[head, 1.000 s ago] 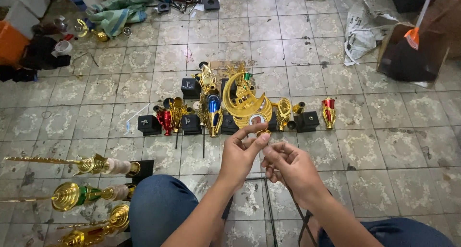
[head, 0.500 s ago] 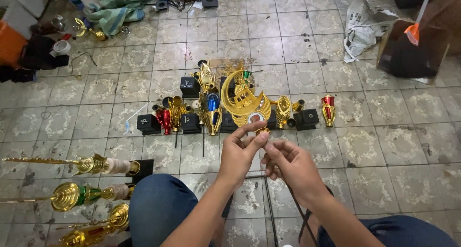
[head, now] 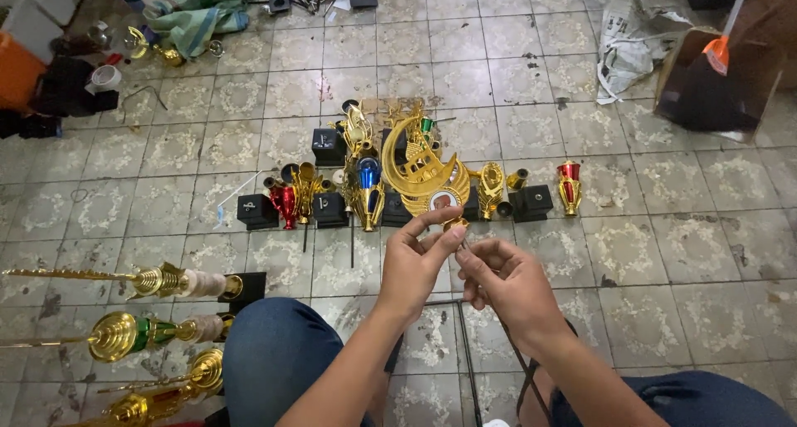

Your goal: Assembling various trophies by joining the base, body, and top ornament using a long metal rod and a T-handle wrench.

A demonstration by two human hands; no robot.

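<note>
The left hand [head: 415, 257] and right hand [head: 506, 282] meet just above the person's lap, fingertips almost touching. The left hand's thumb and fingers are pinched on a small gold fitting [head: 454, 224], held at the lower edge of the big gold crescent ornament [head: 419, 171] as seen from the head camera; whether it touches that ornament cannot be told. The right hand is closed around the top of a thin dark metal rod [head: 466, 352], which runs down between the knees toward the bottom of the frame.

Against the views of a second and half a second ago, the hands have barely shifted: the same pinch and the same closeness, with only slight changes of finger position. The work looks like fine fitting at one spot, not reaching for new parts.

On the tiled floor [head: 664, 253] beyond the hands lies a row of trophy pieces: black square bases [head: 531, 201], a red cup piece [head: 569, 185], a blue-and-gold piece [head: 369, 186], and another red piece [head: 284, 203]. To the left lie three assembled gold spires [head: 116, 336] on their sides. A crumpled green cloth [head: 203, 16] lies far back on the left.
</note>
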